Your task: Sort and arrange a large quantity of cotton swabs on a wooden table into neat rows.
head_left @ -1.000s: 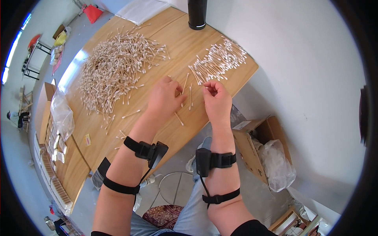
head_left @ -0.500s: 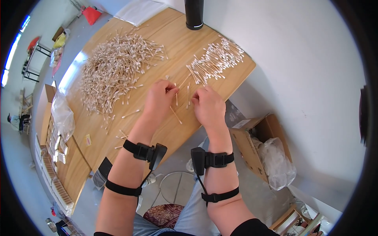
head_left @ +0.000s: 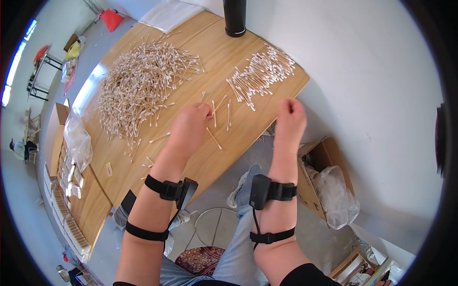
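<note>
Now the left hand (head_left: 193,125) rests on the wooden table (head_left: 224,52), with its fingers curled down onto a few loose swabs (head_left: 220,110) that lie between the two heaps. Whether it pinches one I cannot tell, since the fingertips are hidden. The right hand (head_left: 291,114) is lifted off past the table's right edge, its fingertips pressed together as if on something thin, but too small to see. On the far left sits a big messy pile (head_left: 138,83) of swabs pointing every way. On the far right is a neat row (head_left: 260,74), all lying the same way, so it looks sorted. A black cup (head_left: 234,18) stands at the far edge. A box (head_left: 329,183) with a plastic bag sits on the floor, right of the person.
</note>
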Tool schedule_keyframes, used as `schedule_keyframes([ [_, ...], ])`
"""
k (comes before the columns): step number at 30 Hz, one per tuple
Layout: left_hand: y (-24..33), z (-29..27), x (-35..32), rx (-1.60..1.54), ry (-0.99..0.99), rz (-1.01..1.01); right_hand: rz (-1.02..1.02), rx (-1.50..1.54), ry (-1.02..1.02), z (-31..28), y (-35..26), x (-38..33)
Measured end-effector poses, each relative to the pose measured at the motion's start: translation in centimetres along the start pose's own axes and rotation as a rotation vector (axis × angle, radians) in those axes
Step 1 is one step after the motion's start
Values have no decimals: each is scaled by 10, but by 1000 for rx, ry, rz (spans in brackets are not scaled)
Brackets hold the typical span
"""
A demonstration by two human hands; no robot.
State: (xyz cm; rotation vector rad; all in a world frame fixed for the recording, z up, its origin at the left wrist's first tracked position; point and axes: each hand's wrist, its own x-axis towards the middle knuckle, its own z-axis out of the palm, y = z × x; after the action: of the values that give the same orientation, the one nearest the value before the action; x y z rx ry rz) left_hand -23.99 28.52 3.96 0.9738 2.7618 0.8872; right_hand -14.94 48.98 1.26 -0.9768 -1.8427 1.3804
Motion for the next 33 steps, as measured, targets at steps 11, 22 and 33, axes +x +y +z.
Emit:
schedule_keyframes([
  [11,2,2,-3,-30,-71,-14,-264,-611,315,-42,19,6],
  [22,-6,16,-5,-129,35,-105,-741,-505,-519,51,-6,-62],
  [33,40,-8,-144,-294,-299,-137,-706,-296,-562,51,-1,-54],
])
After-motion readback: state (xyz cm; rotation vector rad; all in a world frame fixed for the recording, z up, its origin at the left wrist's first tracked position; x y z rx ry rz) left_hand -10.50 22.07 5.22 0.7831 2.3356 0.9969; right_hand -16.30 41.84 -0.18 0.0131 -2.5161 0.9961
